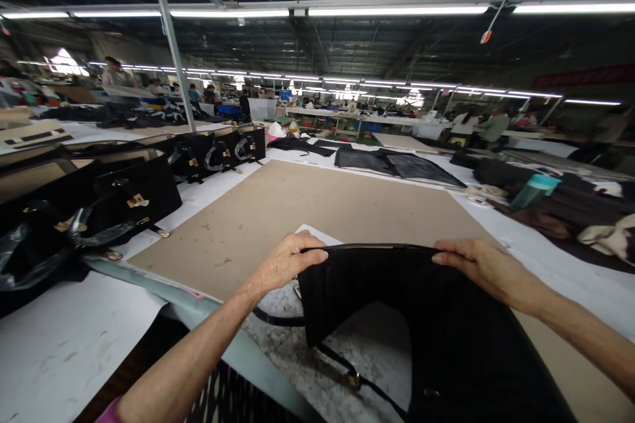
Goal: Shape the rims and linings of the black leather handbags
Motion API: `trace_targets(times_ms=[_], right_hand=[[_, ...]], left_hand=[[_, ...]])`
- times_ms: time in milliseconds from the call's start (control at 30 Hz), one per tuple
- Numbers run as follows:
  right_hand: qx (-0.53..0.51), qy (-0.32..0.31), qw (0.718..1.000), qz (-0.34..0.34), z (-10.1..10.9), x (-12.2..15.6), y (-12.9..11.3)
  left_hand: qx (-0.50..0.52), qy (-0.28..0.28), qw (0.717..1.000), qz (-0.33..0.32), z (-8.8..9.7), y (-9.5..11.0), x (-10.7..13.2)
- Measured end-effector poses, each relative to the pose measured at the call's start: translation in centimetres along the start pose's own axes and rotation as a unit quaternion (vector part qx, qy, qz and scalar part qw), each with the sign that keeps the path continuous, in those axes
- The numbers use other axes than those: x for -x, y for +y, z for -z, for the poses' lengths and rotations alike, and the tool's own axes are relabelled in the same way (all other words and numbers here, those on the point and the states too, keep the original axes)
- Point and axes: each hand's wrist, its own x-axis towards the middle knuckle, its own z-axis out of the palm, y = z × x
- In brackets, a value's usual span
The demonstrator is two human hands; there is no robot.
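Observation:
A black handbag (446, 317), apparently unfinished, stands at the near edge of the table in front of me. My left hand (288, 261) pinches the left end of its top edge between thumb and fingers. At the right end of that same edge, my right hand (476, 268) is closed in a similar pinch. A thin black strap (342, 360) with a gold-coloured fitting hangs at the bag's near side. Under the bag lies a mottled grey-white surface (278, 344). The fingertips behind the bag's edge are partly hidden.
Several black handbags (139, 192) with gold hardware and plastic-wrapped handles line the left. Brown board (317, 201) covers the table's middle. Black panels (397, 165) lie at its far side. A teal-lidded bottle (536, 190) stands among fabric on the right. A post (171, 46) rises behind the bags.

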Motion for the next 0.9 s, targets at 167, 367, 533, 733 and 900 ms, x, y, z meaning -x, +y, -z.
trace_targets(times_ms=[167, 367, 533, 733, 900], right_hand=[[-0.001, -0.015, 1.0, -0.004, 0.7, 0.7, -2.1], [-0.006, -0.006, 1.0, 0.017, 0.1, 0.9, -1.9], [-0.022, 0.003, 1.0, 0.021, -0.2, 1.2, -1.8], [-0.041, 0.001, 0.999, 0.025, 0.1, 1.0, -1.5], [-0.048, -0.001, 0.999, 0.015, -0.1, 0.9, -1.1]], left_hand=[[-0.042, -0.011, 0.999, 0.013, 0.3, 1.5, -0.9], [-0.325, 0.001, 0.943, 0.071, -1.7, 5.0, -2.3], [-0.417, 0.033, 0.908, 0.006, -4.7, 5.1, -3.2], [-0.351, 0.055, 0.928, -0.111, -4.7, 2.8, -3.0], [-0.327, 0.06, 0.936, -0.115, -4.4, 2.5, -3.0]])
